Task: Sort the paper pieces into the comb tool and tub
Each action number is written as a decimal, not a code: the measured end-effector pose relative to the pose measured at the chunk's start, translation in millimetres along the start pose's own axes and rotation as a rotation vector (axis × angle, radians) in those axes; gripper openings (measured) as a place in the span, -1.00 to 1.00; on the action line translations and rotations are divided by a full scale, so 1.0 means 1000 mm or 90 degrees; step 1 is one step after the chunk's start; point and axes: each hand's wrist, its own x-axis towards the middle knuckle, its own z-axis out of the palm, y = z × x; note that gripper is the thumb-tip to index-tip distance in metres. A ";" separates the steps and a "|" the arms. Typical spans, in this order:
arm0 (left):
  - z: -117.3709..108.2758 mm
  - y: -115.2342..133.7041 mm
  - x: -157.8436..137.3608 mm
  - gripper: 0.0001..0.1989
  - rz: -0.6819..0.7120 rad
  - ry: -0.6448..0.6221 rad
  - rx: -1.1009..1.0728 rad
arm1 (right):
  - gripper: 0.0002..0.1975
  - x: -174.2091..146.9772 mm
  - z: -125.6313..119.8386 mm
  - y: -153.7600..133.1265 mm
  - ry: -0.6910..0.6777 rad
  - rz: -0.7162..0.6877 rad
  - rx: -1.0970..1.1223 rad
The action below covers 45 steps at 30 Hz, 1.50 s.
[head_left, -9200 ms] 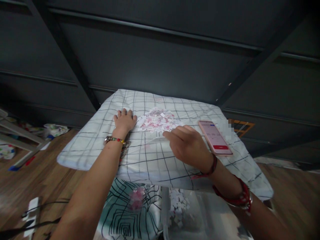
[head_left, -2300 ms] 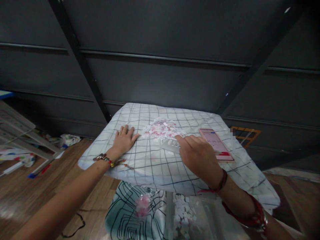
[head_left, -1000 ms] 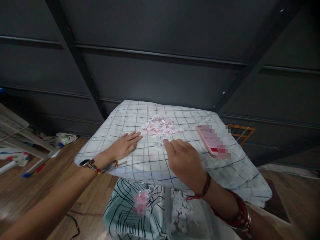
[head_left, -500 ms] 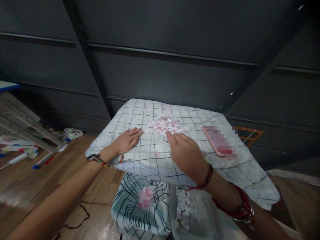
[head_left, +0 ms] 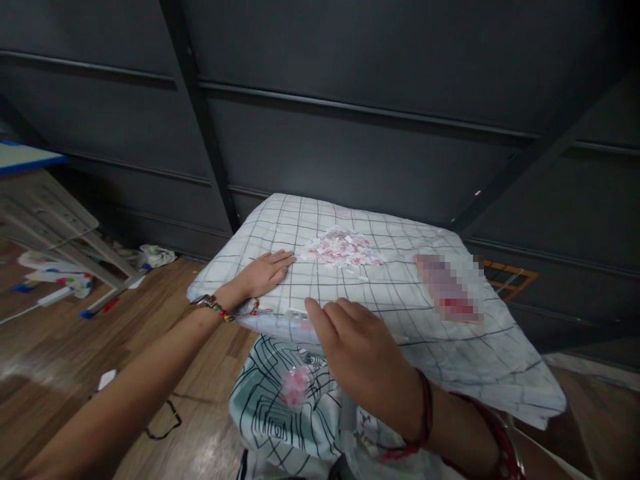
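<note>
My left hand (head_left: 265, 272) lies flat on the white checked cloth (head_left: 395, 293), fingers stretched out, just left of a pile of small white and pink paper scraps (head_left: 343, 248). Nearer the front edge, my right hand (head_left: 357, 347) is closed, palm down. A small whitish, see-through plastic piece (head_left: 299, 315) shows at its fingertips; its exact kind is unclear, and the rest is hidden by the hand. Below that hand, a clear plastic box (head_left: 350, 443) holds more paper scraps, partly covered by my wrist.
A pink phone (head_left: 450, 288), blurred, lies right of the pile. In front stands a teal and white patterned seat (head_left: 275, 417) with a clear pink-filled packet (head_left: 295, 387) on it. A dark panelled wall (head_left: 350, 147) rises behind; a blue-edged desk (head_left: 35, 160) is at left.
My right hand has pulled back from the pile to the cloth's front edge, bringing the plastic piece along. My left hand stays flat on the cloth. The view has shifted slightly.
</note>
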 end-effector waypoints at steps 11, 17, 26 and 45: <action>0.004 -0.004 0.001 -0.45 0.019 0.015 -0.001 | -0.66 -0.008 -0.018 0.026 0.000 0.009 0.021; 0.003 -0.004 0.003 -0.47 0.036 0.026 0.022 | -0.70 -0.031 -0.011 0.098 0.007 0.139 -0.069; -0.031 0.012 0.039 -0.53 -0.051 -0.036 0.095 | -0.69 -0.033 0.012 0.141 0.038 0.100 -0.063; 0.009 0.007 0.113 -0.39 -0.460 0.217 -0.008 | -0.60 -0.040 0.039 0.164 -0.038 0.037 -0.132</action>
